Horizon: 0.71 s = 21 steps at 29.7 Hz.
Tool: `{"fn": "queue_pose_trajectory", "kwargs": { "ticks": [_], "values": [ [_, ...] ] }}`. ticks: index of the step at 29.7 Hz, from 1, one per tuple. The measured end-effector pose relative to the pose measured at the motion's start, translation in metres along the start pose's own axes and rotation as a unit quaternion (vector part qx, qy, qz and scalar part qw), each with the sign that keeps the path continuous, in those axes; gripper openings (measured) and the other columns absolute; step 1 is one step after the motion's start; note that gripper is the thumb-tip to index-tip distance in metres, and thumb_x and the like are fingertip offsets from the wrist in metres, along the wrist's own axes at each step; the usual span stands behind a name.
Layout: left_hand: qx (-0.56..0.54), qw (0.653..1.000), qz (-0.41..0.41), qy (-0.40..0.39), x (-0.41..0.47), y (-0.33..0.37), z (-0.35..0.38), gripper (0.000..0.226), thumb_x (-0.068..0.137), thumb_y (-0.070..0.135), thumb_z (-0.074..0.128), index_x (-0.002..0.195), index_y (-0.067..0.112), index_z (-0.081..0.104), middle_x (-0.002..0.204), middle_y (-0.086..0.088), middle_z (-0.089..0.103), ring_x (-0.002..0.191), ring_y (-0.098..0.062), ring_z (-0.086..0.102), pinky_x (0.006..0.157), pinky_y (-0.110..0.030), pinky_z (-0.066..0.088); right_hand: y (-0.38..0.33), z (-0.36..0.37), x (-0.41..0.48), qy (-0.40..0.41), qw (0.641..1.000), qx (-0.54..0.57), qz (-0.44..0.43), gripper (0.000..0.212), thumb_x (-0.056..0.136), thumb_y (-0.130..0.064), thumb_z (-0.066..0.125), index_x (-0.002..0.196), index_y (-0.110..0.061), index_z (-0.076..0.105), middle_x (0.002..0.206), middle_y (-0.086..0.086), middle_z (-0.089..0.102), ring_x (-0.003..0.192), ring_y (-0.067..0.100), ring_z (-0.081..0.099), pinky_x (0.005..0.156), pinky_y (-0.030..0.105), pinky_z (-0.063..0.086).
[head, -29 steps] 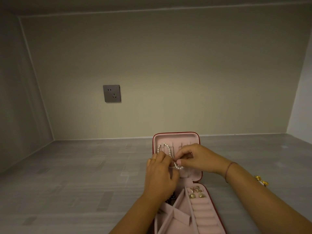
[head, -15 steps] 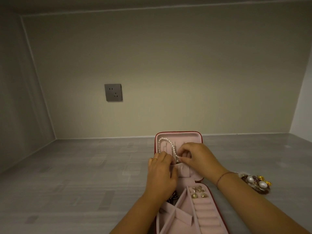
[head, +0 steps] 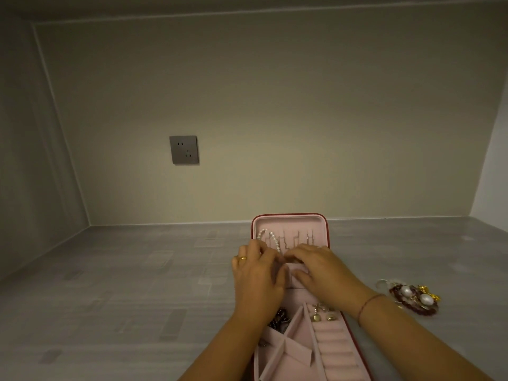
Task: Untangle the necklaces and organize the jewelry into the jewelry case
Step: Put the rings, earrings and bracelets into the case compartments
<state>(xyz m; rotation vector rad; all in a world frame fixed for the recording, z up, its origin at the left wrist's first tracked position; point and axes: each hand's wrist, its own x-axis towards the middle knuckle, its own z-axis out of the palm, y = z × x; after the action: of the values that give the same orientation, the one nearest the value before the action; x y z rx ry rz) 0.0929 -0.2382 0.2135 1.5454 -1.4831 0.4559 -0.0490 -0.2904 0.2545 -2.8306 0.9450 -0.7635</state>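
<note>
The left hand [head: 257,273] and right hand [head: 321,270], fingers curled, are meeting at the lower end of the necklace [head: 270,236] hanging in the open case [head: 290,218] lid; whether either is pinching it is unclear. A tangle [head: 415,296] is lying to the right.

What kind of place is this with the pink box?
Probably a nook in a home, like a built-in desk alcove: a gray wood-grain surface, plain walls closing three sides, a power socket, and an open jewelry case.
</note>
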Motion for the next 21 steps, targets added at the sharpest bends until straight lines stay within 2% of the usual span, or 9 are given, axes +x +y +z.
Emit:
{"fn": "queue_pose_trajectory", "kwargs": {
  "ticks": [3,5,7,9,11,13,16,18,21],
  "values": [
    [-0.024,0.998,-0.053,0.039,0.0,0.003,-0.002,0.035,0.071,0.03,0.065,0.105,0.025,0.055,0.116,0.005,0.041,0.11,-0.008,0.033,0.089,-0.029,0.022,0.0,0.006,-0.004,0.037,0.999,0.016,0.021,0.022,0.087,-0.023,0.06,0.108,-0.021,0.064,0.108,-0.006,0.062,0.102,0.013,0.056,0.093,0.025,0.037],
    [-0.103,0.986,-0.121,0.059,0.004,0.001,-0.004,0.047,0.076,0.03,0.062,0.12,0.022,0.047,0.123,0.007,0.038,0.114,-0.005,0.034,0.094,-0.028,0.023,-0.005,0.007,-0.002,0.043,0.999,-0.003,0.025,0.018,0.088,-0.03,0.057,0.102,-0.021,0.064,0.102,-0.007,0.059,0.099,0.013,0.054,0.092,0.027,0.034],
    [-0.263,0.938,-0.221,0.032,0.009,0.0,-0.008,0.047,0.088,0.026,0.059,0.13,0.019,0.04,0.126,0.006,0.042,0.112,-0.008,0.045,0.092,-0.025,0.036,-0.012,0.011,0.001,0.033,0.997,-0.06,0.022,0.021,0.089,-0.037,0.051,0.095,-0.021,0.063,0.093,-0.008,0.05,0.097,0.013,0.05,0.09,0.029,0.031],
    [-0.393,0.861,-0.322,-0.029,0.011,-0.003,-0.009,0.038,0.094,0.021,0.057,0.129,0.014,0.044,0.12,0.0,0.055,0.1,-0.009,0.057,0.08,-0.019,0.046,-0.015,0.017,0.001,0.039,0.996,-0.078,0.034,0.023,0.09,-0.039,0.05,0.09,-0.019,0.063,0.09,-0.007,0.045,0.095,0.014,0.048,0.089,0.031,0.03],
    [-0.437,0.819,-0.362,-0.083,0.01,-0.009,-0.007,0.032,0.092,0.023,0.061,0.121,0.01,0.055,0.109,-0.005,0.067,0.093,-0.017,0.066,0.079,-0.028,0.054,-0.013,0.023,-0.003,0.088,0.995,-0.044,0.021,0.018,0.087,-0.031,0.054,0.091,-0.017,0.066,0.091,-0.004,0.05,0.094,0.016,0.051,0.09,0.034,0.037],
    [-0.449,0.81,-0.358,-0.118,0.008,-0.015,-0.004,0.038,0.083,0.023,0.072,0.117,0.009,0.061,0.105,-0.008,0.071,0.095,-0.023,0.069,0.086,-0.04,0.056,-0.008,0.024,-0.011,0.114,0.993,0.01,0.016,0.022,0.082,-0.02,0.058,0.102,-0.014,0.067,0.097,0.0,0.054,0.095,0.016,0.053,0.09,0.03,0.041],
    [-0.435,0.815,-0.358,-0.138,0.006,-0.02,0.0,0.048,0.071,0.013,0.082,0.114,0.008,0.063,0.104,-0.011,0.072,0.095,-0.027,0.07,0.086,-0.046,0.056,-0.004,0.017,-0.026,0.133,0.988,0.078,0.013,0.029,0.082,-0.012,0.059,0.11,-0.013,0.065,0.109,-0.002,0.051,0.103,0.01,0.048,0.093,0.018,0.037],
    [-0.414,0.822,-0.368,-0.131,0.005,-0.021,0.002,0.043,0.071,0.009,0.081,0.11,0.008,0.063,0.102,-0.012,0.072,0.091,-0.026,0.07,0.08,-0.041,0.058,0.003,0.008,-0.036,0.129,0.987,0.094,0.027,0.022,0.083,-0.009,0.063,0.103,-0.016,0.067,0.106,-0.009,0.05,0.102,0.003,0.048,0.09,0.006,0.033],
    [-0.397,0.834,-0.364,-0.12,0.004,-0.019,0.004,0.035,0.074,0.007,0.078,0.106,0.009,0.063,0.096,-0.006,0.071,0.085,-0.018,0.069,0.064,-0.022,0.057,0.04,-0.009,-0.055,0.122,0.985,0.059,0.107,0.016,0.079,-0.007,0.068,0.087,-0.021,0.069,0.091,-0.012,0.05,0.088,0.008,0.052,0.075,0.007,0.033]
  ]
}}
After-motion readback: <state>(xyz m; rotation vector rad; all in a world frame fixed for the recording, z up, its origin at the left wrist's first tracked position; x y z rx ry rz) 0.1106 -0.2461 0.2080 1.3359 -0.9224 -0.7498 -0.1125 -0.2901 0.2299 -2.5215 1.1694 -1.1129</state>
